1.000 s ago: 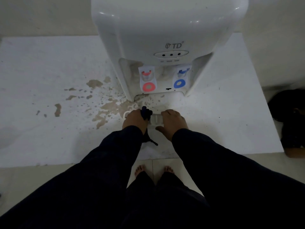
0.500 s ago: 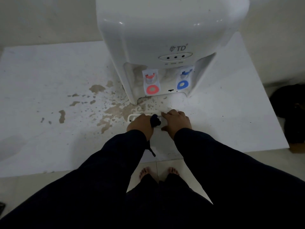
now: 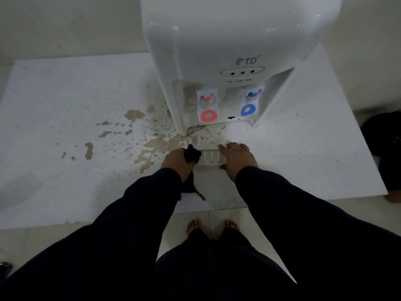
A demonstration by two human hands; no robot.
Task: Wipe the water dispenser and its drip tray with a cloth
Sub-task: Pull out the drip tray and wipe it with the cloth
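Observation:
A white water dispenser [image 3: 227, 40] stands on a white counter, with a red tap [image 3: 207, 106] on the left and a blue tap [image 3: 250, 101] on the right. The white slotted drip tray [image 3: 210, 157] lies out on the counter in front of the dispenser, between my hands. My left hand [image 3: 175, 160] grips a dark cloth [image 3: 192, 156] at the tray's left end; a strip of cloth hangs down by my wrist. My right hand [image 3: 236, 157] holds the tray's right end, fingers over its far edge.
Brown dried stains [image 3: 149, 146] spread over the white counter [image 3: 65, 127] left of the dispenser and in front of its base. A dark object [image 3: 386, 148] sits past the counter's right edge. My bare feet [image 3: 211, 224] stand on the tiled floor below.
Both hands and the tray have slid slightly toward the dispenser. My hands have moved apart, so more of the slotted tray shows between them.

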